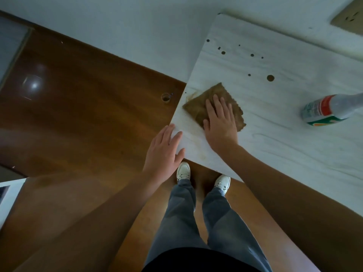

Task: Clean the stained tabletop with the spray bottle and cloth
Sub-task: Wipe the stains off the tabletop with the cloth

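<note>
We see a glossy brown wooden floor (78,114) catching a bright glare (34,85), below a white wall (117,20) bearing a socket (349,18).

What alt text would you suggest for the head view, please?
A person's right hand presses a brown cloth flat on a white tabletop near its corner, the left hand open at the edge. Dark round stains dot the surface beyond, and a spray bottle sits to the right.

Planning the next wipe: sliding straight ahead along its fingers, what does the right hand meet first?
Beyond the cloth, bare tabletop, then probably the small dark spots near the far edge.
</note>
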Action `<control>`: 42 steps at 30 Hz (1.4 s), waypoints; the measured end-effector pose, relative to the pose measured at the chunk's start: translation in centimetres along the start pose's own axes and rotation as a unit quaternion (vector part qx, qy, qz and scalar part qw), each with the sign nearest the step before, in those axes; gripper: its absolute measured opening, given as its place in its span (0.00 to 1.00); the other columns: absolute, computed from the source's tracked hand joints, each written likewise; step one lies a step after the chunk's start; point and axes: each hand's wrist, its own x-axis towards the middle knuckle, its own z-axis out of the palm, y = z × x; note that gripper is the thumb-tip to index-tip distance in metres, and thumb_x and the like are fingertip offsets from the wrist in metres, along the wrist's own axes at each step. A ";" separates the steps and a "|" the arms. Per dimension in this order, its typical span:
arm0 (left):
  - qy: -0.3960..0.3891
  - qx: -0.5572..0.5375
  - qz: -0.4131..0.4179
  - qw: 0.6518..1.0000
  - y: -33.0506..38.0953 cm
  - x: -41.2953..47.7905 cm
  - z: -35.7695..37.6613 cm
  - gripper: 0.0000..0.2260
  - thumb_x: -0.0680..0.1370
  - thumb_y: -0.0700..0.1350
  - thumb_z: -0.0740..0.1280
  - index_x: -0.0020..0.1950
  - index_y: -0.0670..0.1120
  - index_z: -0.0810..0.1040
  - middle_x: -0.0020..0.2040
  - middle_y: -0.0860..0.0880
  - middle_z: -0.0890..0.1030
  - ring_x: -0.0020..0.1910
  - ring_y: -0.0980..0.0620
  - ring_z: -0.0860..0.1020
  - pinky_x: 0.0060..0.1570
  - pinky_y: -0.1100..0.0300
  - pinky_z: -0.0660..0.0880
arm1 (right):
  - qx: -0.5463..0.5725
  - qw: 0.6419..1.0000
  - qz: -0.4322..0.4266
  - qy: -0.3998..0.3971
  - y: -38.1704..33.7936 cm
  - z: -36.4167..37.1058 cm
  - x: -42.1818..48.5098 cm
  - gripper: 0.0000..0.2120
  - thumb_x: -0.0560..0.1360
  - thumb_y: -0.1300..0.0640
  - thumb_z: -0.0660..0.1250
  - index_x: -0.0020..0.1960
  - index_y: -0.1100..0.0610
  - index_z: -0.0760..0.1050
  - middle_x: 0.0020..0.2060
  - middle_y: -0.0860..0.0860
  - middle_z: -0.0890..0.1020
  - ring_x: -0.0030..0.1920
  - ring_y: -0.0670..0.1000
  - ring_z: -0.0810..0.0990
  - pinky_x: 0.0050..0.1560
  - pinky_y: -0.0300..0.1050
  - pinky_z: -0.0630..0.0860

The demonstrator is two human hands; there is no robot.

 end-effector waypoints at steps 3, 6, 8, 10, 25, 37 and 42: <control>-0.005 -0.022 0.005 1.000 -0.2 0.1 0.3 0.23 0.82 0.54 0.65 0.74 0.45 0.71 0.78 0.40 0.68 0.79 0.40 0.65 0.73 0.45 0.71 | 0.004 0.997 -0.071 -0.035 0.9 0.6 -4.6 0.29 0.83 0.49 0.54 0.82 0.54 0.53 0.81 0.54 0.54 0.81 0.55 0.48 0.81 0.57 0.46; -0.001 -0.028 0.019 0.999 -0.8 -0.1 0.5 0.24 0.82 0.55 0.65 0.73 0.44 0.72 0.78 0.40 0.67 0.78 0.40 0.65 0.74 0.46 0.69 | -0.006 0.992 -0.118 -0.054 1.8 1.3 -8.0 0.29 0.82 0.48 0.53 0.81 0.54 0.55 0.81 0.54 0.57 0.81 0.55 0.50 0.80 0.59 0.51; 0.016 -0.040 0.029 0.999 -1.3 -0.3 0.5 0.24 0.81 0.55 0.66 0.72 0.43 0.73 0.77 0.40 0.69 0.77 0.40 0.68 0.73 0.47 0.70 | -0.007 0.989 -0.135 -0.053 2.2 1.4 -8.6 0.29 0.82 0.49 0.54 0.81 0.55 0.57 0.81 0.54 0.58 0.81 0.55 0.51 0.80 0.59 0.52; 0.028 -0.051 0.027 0.998 -1.9 -0.4 0.5 0.23 0.81 0.55 0.66 0.72 0.43 0.73 0.76 0.41 0.71 0.77 0.42 0.68 0.73 0.49 0.71 | -0.012 0.988 -0.147 -0.051 2.0 1.5 -7.7 0.29 0.82 0.49 0.54 0.81 0.55 0.57 0.81 0.54 0.57 0.81 0.55 0.51 0.80 0.59 0.52; 0.007 -0.067 -0.006 0.998 -3.6 1.3 0.1 0.23 0.83 0.55 0.62 0.75 0.45 0.70 0.77 0.43 0.70 0.77 0.44 0.68 0.73 0.49 0.70 | 0.033 0.999 0.000 0.027 -2.0 -0.7 8.5 0.28 0.83 0.48 0.54 0.82 0.53 0.54 0.81 0.54 0.54 0.81 0.56 0.49 0.81 0.54 0.43; -0.021 -0.044 0.011 0.999 -3.3 1.5 -0.6 0.22 0.83 0.53 0.63 0.73 0.44 0.72 0.77 0.42 0.70 0.77 0.42 0.68 0.72 0.45 0.72 | 0.034 0.999 -0.029 -0.001 4.5 1.1 -8.3 0.29 0.82 0.48 0.53 0.81 0.54 0.58 0.80 0.53 0.58 0.81 0.55 0.54 0.79 0.60 0.56; -0.007 -0.040 0.042 0.998 -1.6 4.3 -1.0 0.22 0.83 0.52 0.64 0.73 0.43 0.71 0.77 0.40 0.69 0.77 0.41 0.68 0.74 0.44 0.69 | 0.052 0.990 0.115 0.061 7.3 -0.4 -1.3 0.29 0.81 0.49 0.54 0.81 0.54 0.56 0.81 0.53 0.56 0.81 0.55 0.51 0.81 0.55 0.48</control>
